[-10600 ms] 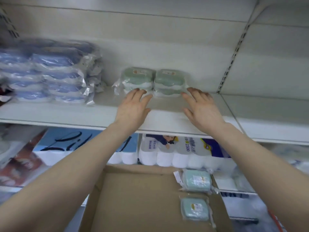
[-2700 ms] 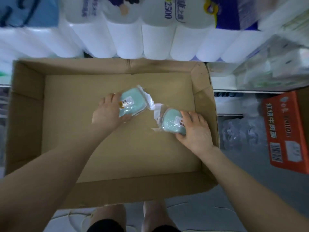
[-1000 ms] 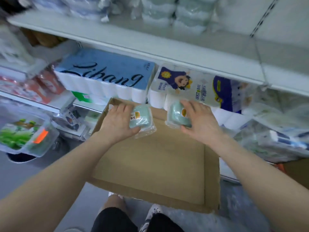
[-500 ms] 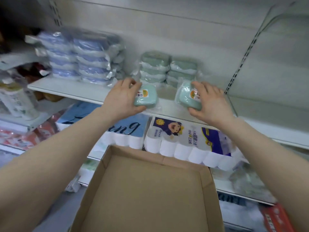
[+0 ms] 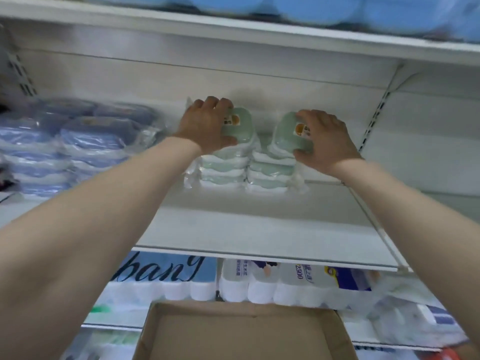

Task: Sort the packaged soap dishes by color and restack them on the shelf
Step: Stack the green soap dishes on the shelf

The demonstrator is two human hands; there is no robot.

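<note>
- Where the view is nearest, a box (image 5: 244,333) of brown cardboard lies open at the bottom edge, its floor bare.
- Just behind it, on a lower shelf, stand rolls (image 5: 285,284) of white paper in clear wrap; one wrap reads "2500"; the blue pack (image 5: 166,271) to their left bears black script ending in "bang".
- Above these runs the white shelf (image 5: 259,229); its front half is bare, an open strip between the lip and the stacks; a slotted upright (image 5: 374,118) marks the right end of the bay.
- At the back of the shelf, two green stacks (image 5: 246,170) of wrapped soap dishes stand side by side and touching; each dish is pale green on a white base, sealed in clear film with loose crimped ends.
- The left hand (image 5: 205,126) grips the left dish (image 5: 237,124) on top of the left stack, fingers curled over its far edge, thumb at its near side; the right hand (image 5: 324,141) grips the right dish (image 5: 291,133) on the right stack, fingers bent round its top, thumb beneath; both dishes tilt toward the camera.
- Each carries a small sticker with an orange spot; its print is too blurred to read.
- To the left, well apart, lie blue stacks (image 5: 85,141) of similar packs, in two columns.
- Overhead, an upper shelf (image 5: 233,27) holds blue goods, blurred.
</note>
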